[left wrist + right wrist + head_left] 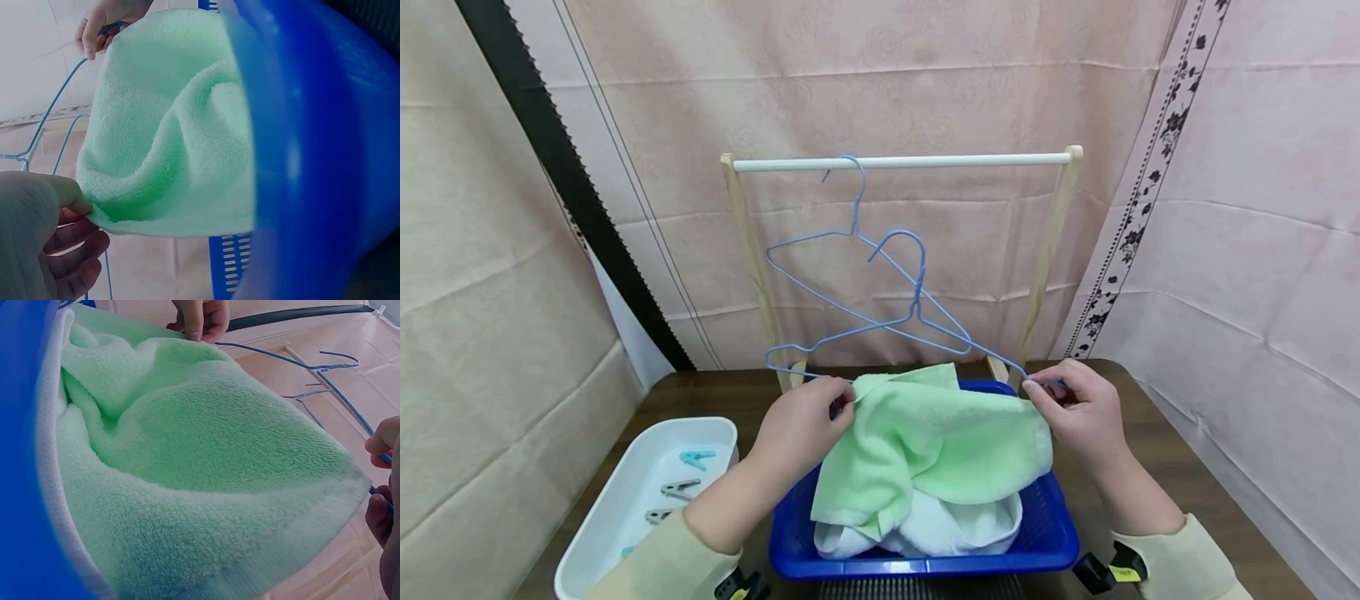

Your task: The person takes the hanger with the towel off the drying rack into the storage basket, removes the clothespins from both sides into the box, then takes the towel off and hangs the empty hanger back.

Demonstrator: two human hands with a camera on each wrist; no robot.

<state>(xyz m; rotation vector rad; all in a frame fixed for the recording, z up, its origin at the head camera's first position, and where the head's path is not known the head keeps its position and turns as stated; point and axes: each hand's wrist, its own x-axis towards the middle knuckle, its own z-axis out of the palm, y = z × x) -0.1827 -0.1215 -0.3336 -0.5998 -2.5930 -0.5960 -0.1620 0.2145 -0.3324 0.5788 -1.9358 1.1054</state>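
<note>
A light green terry towel [955,433] lies draped over white cloth [958,525] in a blue plastic basket [925,567]. My left hand [808,421] pinches the towel's upper left edge; in the left wrist view, thumb and forefinger meet on that edge. A blue wire hanger [917,287] stands behind the towel with its hook up and its lower bar partly hidden. My right hand [1078,408] holds this hanger's right corner, beside the towel's far edge. In the right wrist view, the fingers [382,447] close round the blue wire.
Behind, a second blue hanger [859,200] hangs from the white rod [910,162] of a small wooden rack [1048,250]. At left, a white tray [613,492] holds several clothespins [696,458]. The brown table [1180,500] carries everything, with pale cloth [962,100] hung around it.
</note>
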